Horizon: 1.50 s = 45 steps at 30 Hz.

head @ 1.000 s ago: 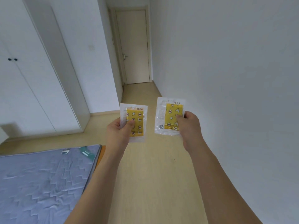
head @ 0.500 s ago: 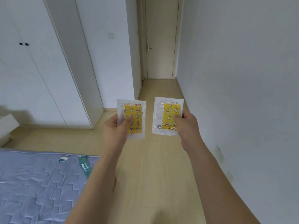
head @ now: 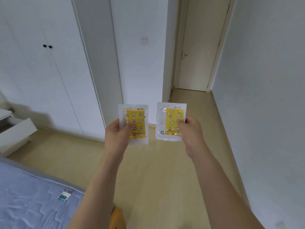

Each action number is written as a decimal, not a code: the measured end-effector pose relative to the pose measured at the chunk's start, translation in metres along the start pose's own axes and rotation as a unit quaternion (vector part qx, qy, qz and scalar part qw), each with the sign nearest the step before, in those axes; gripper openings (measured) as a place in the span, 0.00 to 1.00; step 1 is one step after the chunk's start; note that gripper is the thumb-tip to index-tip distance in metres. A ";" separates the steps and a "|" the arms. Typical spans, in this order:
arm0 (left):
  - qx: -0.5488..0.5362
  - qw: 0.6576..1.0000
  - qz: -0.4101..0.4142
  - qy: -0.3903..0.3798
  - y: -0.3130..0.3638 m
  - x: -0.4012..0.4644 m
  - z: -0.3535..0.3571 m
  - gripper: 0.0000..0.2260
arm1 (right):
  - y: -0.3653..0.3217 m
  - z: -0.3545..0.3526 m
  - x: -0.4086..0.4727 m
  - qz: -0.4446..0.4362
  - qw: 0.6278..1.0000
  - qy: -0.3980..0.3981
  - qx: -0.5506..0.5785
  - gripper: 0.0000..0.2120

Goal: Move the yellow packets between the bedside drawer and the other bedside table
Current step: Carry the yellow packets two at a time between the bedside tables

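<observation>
**A:** Where are the packets?

**B:** I have one in each hand, held out in front of me above the wooden floor. My left hand has its grip clamped on the left yellow packet, thumb across the printed face. My right hand is pinched shut on the right yellow packet at its side edge.

**A:** And the destination?

**B:** A white bedside table sits at far left with its drawer seemingly pulled out, beyond the bed. I judge that's where I'm heading, though I can't be sure which table it is.

**A:** How do you carry them well?

**B:** Keep both pinches firm on the slippery clear wrappers, hold the packets apart so they don't catch, and turn left around the bed corner before lowering them.
</observation>
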<state>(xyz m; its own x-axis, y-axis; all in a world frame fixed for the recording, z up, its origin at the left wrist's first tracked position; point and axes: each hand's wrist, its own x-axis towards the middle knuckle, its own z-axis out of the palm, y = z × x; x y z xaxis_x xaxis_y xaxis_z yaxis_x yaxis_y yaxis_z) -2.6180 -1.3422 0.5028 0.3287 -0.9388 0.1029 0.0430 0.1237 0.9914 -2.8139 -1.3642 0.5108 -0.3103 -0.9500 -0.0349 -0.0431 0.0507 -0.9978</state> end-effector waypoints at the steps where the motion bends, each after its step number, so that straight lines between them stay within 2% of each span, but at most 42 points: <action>1: 0.002 1.000 0.002 0.007 -0.007 0.028 0.001 0.04 | 0.003 0.018 0.027 0.000 1.000 -0.010 -0.003 0.08; 6: 0.019 0.999 0.013 0.039 -0.035 0.177 0.006 0.05 | 0.008 0.119 0.171 -0.011 0.998 -0.068 -0.003 0.12; 9: 0.054 0.996 0.013 0.068 -0.028 0.270 -0.010 0.06 | -0.007 0.196 0.249 -0.015 0.994 -0.108 -0.004 0.12; 14: 0.057 0.981 0.025 0.182 -0.016 0.393 -0.080 0.07 | -0.024 0.355 0.333 -0.017 0.974 -0.223 -0.019 0.12; 16: 0.056 0.977 0.013 0.207 -0.023 0.420 -0.105 0.06 | -0.025 0.400 0.348 -0.016 0.967 -0.251 -0.030 0.11; 22: 0.041 0.946 0.000 0.321 -0.059 0.552 -0.212 0.05 | -0.020 0.599 0.411 -0.024 0.934 -0.352 -0.052 0.10; 32: 0.031 0.908 0.014 0.419 -0.043 0.763 -0.384 0.06 | -0.073 0.890 0.485 -0.044 0.897 -0.437 -0.049 0.08; 38: 0.037 0.885 -0.002 0.463 -0.062 0.861 -0.481 0.06 | -0.056 1.056 0.504 -0.008 0.868 -0.496 -0.033 0.07; 45: 0.043 0.848 -0.031 0.528 -0.077 0.989 -0.615 0.06 | -0.053 1.271 0.537 0.007 0.813 -0.579 -0.068 0.10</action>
<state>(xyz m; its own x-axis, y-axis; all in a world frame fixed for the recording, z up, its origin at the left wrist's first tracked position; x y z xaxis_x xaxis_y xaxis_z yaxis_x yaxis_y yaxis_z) -1.7163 -2.0823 0.4786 0.9913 -0.1268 -0.0347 0.0373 0.0183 0.9991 -1.7711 -2.2687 0.4728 0.7862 -0.5981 -0.1554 -0.1767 0.0233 -0.9840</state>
